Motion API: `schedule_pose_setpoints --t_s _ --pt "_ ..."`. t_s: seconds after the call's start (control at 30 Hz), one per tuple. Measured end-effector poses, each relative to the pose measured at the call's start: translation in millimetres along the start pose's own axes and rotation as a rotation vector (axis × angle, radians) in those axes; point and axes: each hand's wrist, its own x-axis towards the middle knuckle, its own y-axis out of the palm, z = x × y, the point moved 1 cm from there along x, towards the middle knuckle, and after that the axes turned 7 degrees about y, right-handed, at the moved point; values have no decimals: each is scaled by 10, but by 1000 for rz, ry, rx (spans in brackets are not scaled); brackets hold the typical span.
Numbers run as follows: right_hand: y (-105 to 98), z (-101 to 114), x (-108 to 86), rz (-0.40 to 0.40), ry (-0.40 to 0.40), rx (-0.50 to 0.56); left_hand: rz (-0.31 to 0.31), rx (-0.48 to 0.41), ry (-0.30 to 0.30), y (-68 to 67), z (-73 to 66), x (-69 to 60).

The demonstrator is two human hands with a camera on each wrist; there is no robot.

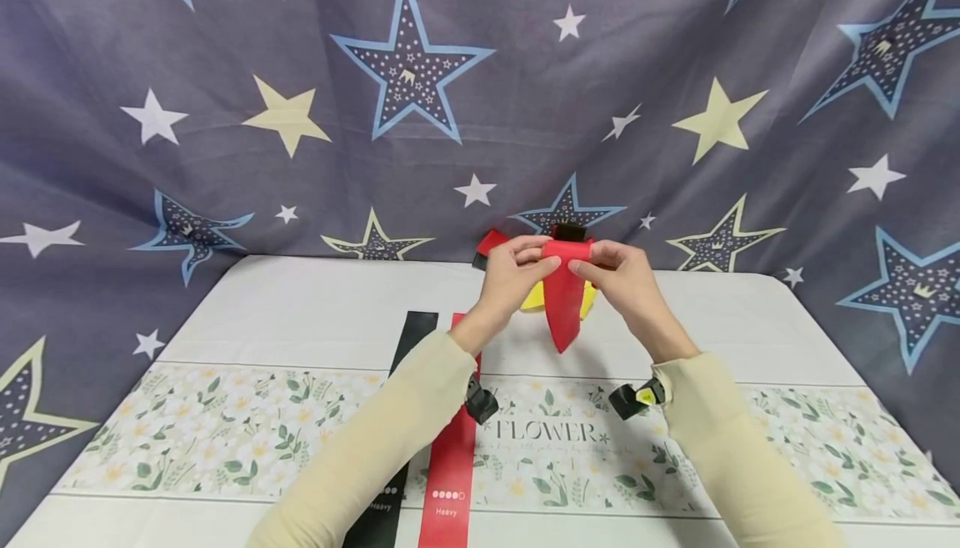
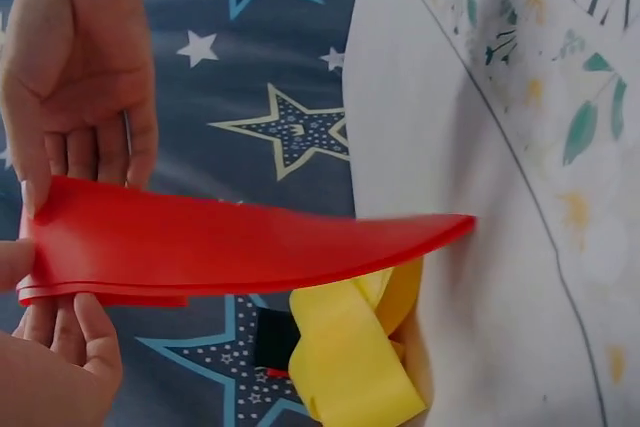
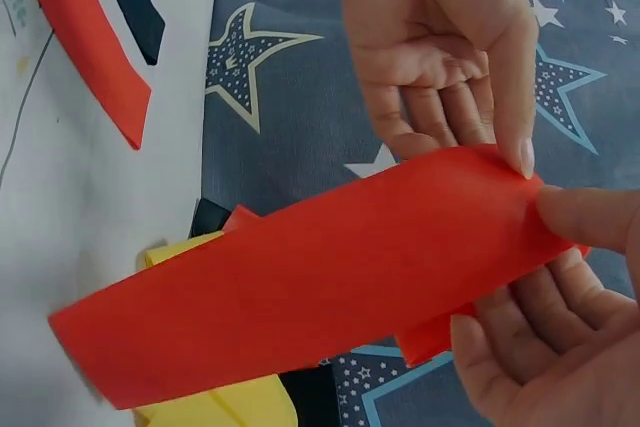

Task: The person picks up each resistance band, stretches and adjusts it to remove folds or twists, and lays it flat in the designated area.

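Observation:
Both hands hold up a red flat exercise band (image 1: pixel 564 298) over the far part of the table. My left hand (image 1: pixel 512 274) pinches one edge of its top between thumb and fingers. The right hand (image 1: pixel 624 279) pinches the opposite edge in the same way. From the fingers the band's loose end hangs down toward the tabletop; in the right wrist view a shorter folded piece of red band (image 3: pixel 430 335) shows beneath it. Behind it lies a yellow band (image 2: pixel 355 352), loosely folded and partly hidden, with black and red pieces beside it.
A black band (image 1: pixel 416 335) and a red band (image 1: pixel 448 481), both printed "Heavy", stretch lengthwise along the table left of centre, partly under the left forearm. The white table (image 1: pixel 300 314) has a floral strip. A star-patterned curtain (image 1: pixel 525 114) rises behind its far edge.

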Motion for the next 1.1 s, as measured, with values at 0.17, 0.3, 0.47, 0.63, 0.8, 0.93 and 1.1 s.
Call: schedule_pose_setpoints --t_s 0.17,0.3,0.47,0.63,0.8,0.93,1.1 --pt "68 0 5 2 -17 95 -40 -9 15 -27 -50 23" --pt "131 -50 17 25 -20 164 -56 -7 38 -40 -92 34" --pt "211 -173 36 63 5 229 -66 26 56 -45 -128 47" --pt "319 -275 33 95 37 246 -107 10 58 -55 -138 72" --pt "416 -384 8 126 57 258 -156 -18 89 -58 -142 94" --pt "495 -481 -12 174 41 299 -186 -21 106 -60 -157 91" --pt "612 -573 -81 245 32 285 -241 -42 97 -39 -173 100"
